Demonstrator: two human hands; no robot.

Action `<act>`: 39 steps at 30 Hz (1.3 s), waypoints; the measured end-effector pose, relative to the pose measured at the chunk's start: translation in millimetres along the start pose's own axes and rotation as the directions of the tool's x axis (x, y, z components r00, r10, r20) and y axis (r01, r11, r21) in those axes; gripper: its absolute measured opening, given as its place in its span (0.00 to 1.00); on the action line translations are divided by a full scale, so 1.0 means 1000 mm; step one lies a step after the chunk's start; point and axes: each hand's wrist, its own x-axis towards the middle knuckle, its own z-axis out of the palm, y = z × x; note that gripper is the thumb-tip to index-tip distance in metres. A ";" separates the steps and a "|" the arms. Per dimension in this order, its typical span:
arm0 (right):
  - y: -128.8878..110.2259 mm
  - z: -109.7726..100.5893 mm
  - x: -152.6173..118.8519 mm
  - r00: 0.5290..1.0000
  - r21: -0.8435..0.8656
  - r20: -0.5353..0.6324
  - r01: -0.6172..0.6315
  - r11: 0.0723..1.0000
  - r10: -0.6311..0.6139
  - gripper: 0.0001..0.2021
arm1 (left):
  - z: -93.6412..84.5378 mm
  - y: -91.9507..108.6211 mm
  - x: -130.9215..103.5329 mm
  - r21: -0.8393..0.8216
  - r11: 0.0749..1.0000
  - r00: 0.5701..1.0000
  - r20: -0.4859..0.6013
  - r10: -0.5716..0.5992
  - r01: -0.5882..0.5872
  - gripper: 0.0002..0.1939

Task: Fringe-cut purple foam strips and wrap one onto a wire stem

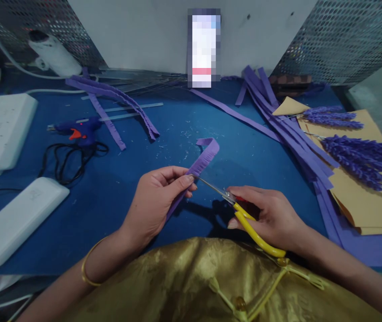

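Observation:
Pinched between the thumb and fingers of my left hand [162, 192] is a purple strip [206, 156] with fine cuts along one edge; its far end curls over. My right hand [269, 214] is closed on scissors [256, 235] with yellow handles. The scissor blades point up and left and reach the strip beside my left thumb. Small pale scraps lie on the blue table [177, 152] beyond my hands.
Purple strips [278, 116], brown paper [362, 210] and purple flower sprigs [355, 158] lie right. Left are a glue gun [85, 129] with a black cord, a power strip [6, 129] and a white device [23, 219]. A blurred phone [204, 49] stands at the back.

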 end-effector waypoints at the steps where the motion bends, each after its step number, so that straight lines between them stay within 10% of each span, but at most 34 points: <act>1: 0.000 0.000 0.000 1.000 -0.009 0.001 0.008 1.000 -0.008 0.24 | 0.000 0.000 0.000 0.009 1.000 1.000 -0.001 0.009 -0.009 0.06; 39: 0.002 0.000 -0.001 0.998 0.012 0.034 0.047 0.999 -0.047 0.23 | -0.002 -0.006 0.002 -0.014 1.000 0.999 0.050 -0.004 0.005 0.04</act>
